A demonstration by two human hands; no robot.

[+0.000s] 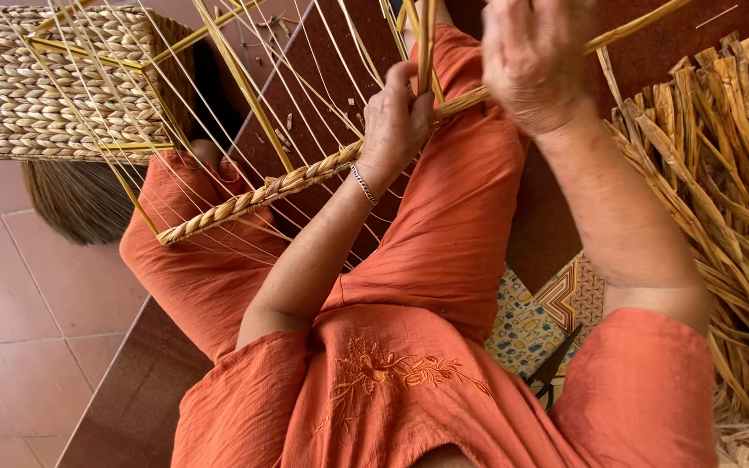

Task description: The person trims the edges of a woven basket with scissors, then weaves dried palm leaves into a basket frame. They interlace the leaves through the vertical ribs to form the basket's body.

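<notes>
A yellow wire basket frame (218, 65) strung with thin pale strands rests over my lap. One row of twisted dried-grass weave (253, 198) runs along its near bar. My left hand (396, 121), with a silver bracelet at the wrist, is closed around the weave and the upright grass strands (424, 39) at the row's right end. Just to its right, my right hand (535, 61) is closed on the loose grass strand (643, 22) that leads off toward the upper right.
A finished woven basket (10, 95) stands at the upper left on the tiled floor. A heap of dried grass strips (721, 182) lies at the right. Black scissors (552, 373) rest on a patterned mat (565, 299) beside my right arm.
</notes>
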